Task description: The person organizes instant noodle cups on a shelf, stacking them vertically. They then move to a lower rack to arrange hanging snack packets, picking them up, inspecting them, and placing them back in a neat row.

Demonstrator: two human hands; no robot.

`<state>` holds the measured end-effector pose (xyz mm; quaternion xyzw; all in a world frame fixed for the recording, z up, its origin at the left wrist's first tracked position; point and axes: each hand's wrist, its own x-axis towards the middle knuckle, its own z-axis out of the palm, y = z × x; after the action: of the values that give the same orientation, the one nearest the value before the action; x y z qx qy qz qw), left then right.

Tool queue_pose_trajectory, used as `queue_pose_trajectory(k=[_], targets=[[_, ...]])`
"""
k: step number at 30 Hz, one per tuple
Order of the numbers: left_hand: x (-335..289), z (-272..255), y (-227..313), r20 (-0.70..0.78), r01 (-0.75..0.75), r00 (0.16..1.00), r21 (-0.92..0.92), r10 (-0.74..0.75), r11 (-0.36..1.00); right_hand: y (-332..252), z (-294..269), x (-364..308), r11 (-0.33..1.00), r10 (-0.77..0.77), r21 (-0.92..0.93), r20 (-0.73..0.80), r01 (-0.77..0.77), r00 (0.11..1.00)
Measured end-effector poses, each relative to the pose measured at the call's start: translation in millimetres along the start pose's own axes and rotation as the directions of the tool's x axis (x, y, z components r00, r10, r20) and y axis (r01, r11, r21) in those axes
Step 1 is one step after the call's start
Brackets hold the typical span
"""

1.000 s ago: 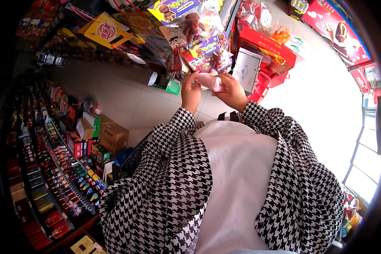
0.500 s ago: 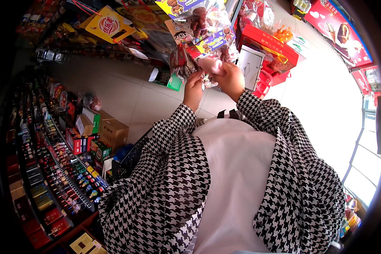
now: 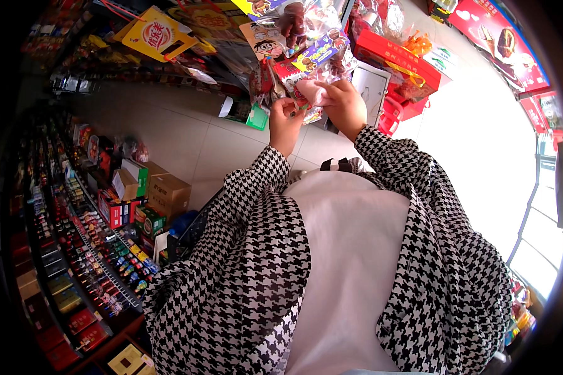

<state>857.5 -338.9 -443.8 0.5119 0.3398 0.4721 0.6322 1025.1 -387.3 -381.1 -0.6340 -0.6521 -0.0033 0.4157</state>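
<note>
In my right hand (image 3: 345, 109) is a crumpled pale pink cloth (image 3: 313, 92), pinched between thumb and fingers against the front of some hanging packets. My left hand (image 3: 284, 128) is beside it, thumb and fingertips curled together at the lower edge of the same packets; what lies between them is too small to make out. Just above both hands hang clear toy packets (image 3: 322, 55) with purple-and-yellow cards and brown figures inside. A red-and-white packet (image 3: 289, 74) shows behind the cloth.
A red gift box (image 3: 394, 65) and a white framed panel (image 3: 370, 94) stand to the right. Yellow packaging (image 3: 158, 35) hangs at upper left. A green-and-white box (image 3: 255, 117) sits low by the display. Cardboard boxes (image 3: 169, 190) and packed shelves (image 3: 84, 219) line the left.
My right hand has shifted slightly up and right with the pink cloth. The left hand's fingers have curled more, and the hanging packets have swung a little.
</note>
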Motion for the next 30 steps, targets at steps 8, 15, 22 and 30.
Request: queue_pose_trajectory(k=[8,15,22,30], targets=[[5,-6,7,0.036,0.117,0.993,-0.182,-0.112,0.976,4,2,-33,0.996,-0.079,0.071,0.299,0.061,0.951],[10,-17,0,-0.083,0.186,0.975,-0.207,-0.206,0.961,36,-3,-54,0.996,0.090,-0.036,0.464,-0.083,0.882],[18,-25,-18,-0.188,0.130,0.968,-0.201,-0.169,0.971,43,9,-45,0.983,0.165,-0.116,0.190,-0.144,0.968],[15,-16,-6,-0.211,0.199,0.949,-0.177,-0.234,0.964,53,24,-43,0.975,0.221,-0.068,0.131,-0.213,0.967]])
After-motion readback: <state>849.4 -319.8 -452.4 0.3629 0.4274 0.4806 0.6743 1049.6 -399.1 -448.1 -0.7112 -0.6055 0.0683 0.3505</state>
